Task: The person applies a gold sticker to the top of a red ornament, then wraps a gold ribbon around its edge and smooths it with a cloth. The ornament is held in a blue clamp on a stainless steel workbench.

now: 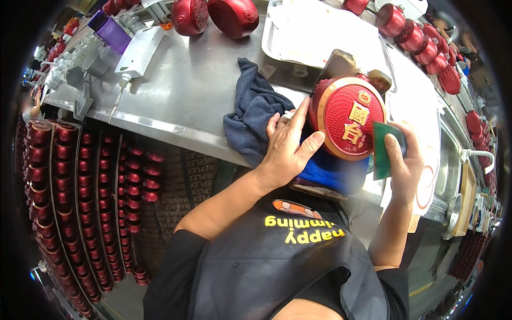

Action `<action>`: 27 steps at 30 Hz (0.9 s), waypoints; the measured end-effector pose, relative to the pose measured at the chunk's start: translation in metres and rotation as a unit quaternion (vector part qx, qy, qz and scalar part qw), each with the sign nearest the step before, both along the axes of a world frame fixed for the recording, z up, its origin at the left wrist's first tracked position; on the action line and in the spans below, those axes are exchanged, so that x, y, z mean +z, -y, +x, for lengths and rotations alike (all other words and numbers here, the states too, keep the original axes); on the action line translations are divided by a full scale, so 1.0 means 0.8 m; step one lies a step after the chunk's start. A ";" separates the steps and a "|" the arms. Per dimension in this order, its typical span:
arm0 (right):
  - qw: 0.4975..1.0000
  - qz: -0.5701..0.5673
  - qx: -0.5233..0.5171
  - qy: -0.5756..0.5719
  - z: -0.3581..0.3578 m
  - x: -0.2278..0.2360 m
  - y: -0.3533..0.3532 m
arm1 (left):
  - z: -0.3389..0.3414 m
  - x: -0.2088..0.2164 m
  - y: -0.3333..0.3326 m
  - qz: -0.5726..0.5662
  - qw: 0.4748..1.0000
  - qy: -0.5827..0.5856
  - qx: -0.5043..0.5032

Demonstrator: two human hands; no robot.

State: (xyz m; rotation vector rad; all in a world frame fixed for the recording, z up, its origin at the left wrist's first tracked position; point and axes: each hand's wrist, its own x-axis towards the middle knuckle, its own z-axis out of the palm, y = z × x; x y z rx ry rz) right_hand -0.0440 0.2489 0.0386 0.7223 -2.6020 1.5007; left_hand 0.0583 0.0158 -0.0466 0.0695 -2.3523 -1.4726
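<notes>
A round red bottle [341, 96] with a gold-edged face and raised gold characters is propped on a blue cloth [336, 173], its face tilted up toward me. My left hand [288, 144] is at its left edge, index finger stretched along the side and thumb spread near the gold rim. A small white bit shows by the curled fingers; I cannot make out what it is. At the bottle's lower right, my right hand [405, 154] pinches a flat green plastic sheet [381, 152], whose edge is beside the rim. Whether it touches the rim I cannot tell.
Left of the bottle lies a crumpled dark-blue cloth [250, 101] on the steel table [197, 90]. Behind are a white tray [298, 37] and two red bottles [233, 16]. A white box [141, 52] stands back left. Racks of red pieces [64, 176] fill the lower left; a sink [447, 160] is right.
</notes>
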 end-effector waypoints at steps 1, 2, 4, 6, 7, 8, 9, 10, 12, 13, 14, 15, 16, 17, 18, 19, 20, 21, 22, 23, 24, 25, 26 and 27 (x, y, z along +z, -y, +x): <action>0.998 -0.040 -0.011 0.043 0.005 -0.006 -0.006 | 0.001 0.000 -0.002 -0.020 1.000 -0.005 0.012; 0.994 -0.068 -0.026 0.079 0.008 -0.012 -0.011 | 0.000 0.000 -0.005 -0.039 0.999 -0.009 0.024; 0.988 -0.102 -0.043 0.109 0.013 -0.024 -0.017 | 0.000 0.001 -0.009 -0.057 0.998 -0.011 0.034; 0.988 -0.113 -0.048 0.098 0.015 -0.033 -0.021 | -0.001 0.002 -0.010 -0.055 0.998 -0.005 0.030; 0.991 -0.105 -0.041 0.076 0.016 -0.037 -0.021 | -0.001 0.002 -0.009 -0.047 0.999 -0.004 0.024; 0.989 -0.117 -0.034 0.081 0.016 -0.041 -0.021 | -0.001 0.002 -0.008 -0.038 0.999 0.001 0.022; 0.988 -0.129 -0.028 0.085 0.016 -0.043 -0.020 | -0.001 0.002 -0.006 -0.029 0.999 0.007 0.019; 0.986 -0.139 -0.027 0.084 0.016 -0.046 -0.019 | 0.000 0.001 -0.005 -0.028 0.999 0.010 0.016; 0.981 -0.164 -0.015 0.104 0.017 -0.048 -0.016 | 0.000 -0.002 -0.003 -0.005 1.000 0.015 0.013; 0.980 -0.171 -0.016 0.101 0.017 -0.050 -0.015 | 0.000 -0.003 -0.002 -0.002 1.000 0.010 0.008; 0.976 -0.181 -0.012 0.121 0.018 -0.050 -0.014 | 0.000 -0.005 -0.001 0.011 1.000 0.010 0.004; 0.974 -0.186 -0.015 0.129 0.018 -0.052 -0.013 | 0.001 -0.006 -0.002 0.026 0.999 0.005 0.019; 0.972 -0.188 -0.030 0.137 0.019 -0.053 -0.013 | 0.005 -0.007 -0.003 0.030 0.999 -0.021 0.034; 0.973 -0.191 -0.025 0.126 0.019 -0.054 -0.013 | 0.005 -0.008 -0.006 0.074 0.993 -0.055 0.069; 0.974 -0.190 -0.026 0.123 0.019 -0.055 -0.014 | 0.007 -0.008 -0.007 -0.015 0.990 -0.116 0.077; 0.974 -0.192 -0.017 0.116 0.019 -0.057 -0.015 | 0.009 -0.007 -0.010 -0.103 0.974 -0.176 0.097; 0.975 -0.191 -0.015 0.111 0.020 -0.059 -0.016 | 0.029 -0.001 -0.007 -0.221 0.956 -0.176 0.073; 0.974 -0.190 -0.019 0.119 0.020 -0.060 -0.018 | 0.034 0.002 -0.013 -0.293 0.942 -0.158 0.044; 0.974 -0.191 -0.024 0.122 0.020 -0.062 -0.019 | 0.043 0.006 -0.017 -0.363 0.915 -0.174 0.029; 0.972 -0.195 -0.027 0.128 0.020 -0.064 -0.019 | 0.046 0.010 -0.018 -0.454 0.875 -0.167 0.006; 0.971 -0.199 -0.029 0.132 0.019 -0.066 -0.019 | 0.046 0.014 -0.023 -0.475 0.865 -0.159 -0.007; 0.971 -0.200 -0.030 0.128 0.019 -0.068 -0.019 | 0.046 0.019 -0.026 -0.486 0.860 -0.151 -0.021; 0.969 -0.206 -0.028 0.132 0.019 -0.069 -0.018 | 0.041 0.025 -0.029 -0.504 0.851 -0.145 -0.032; 0.968 -0.212 -0.026 0.135 0.019 -0.069 -0.018 | 0.034 0.032 -0.030 -0.519 0.841 -0.143 -0.047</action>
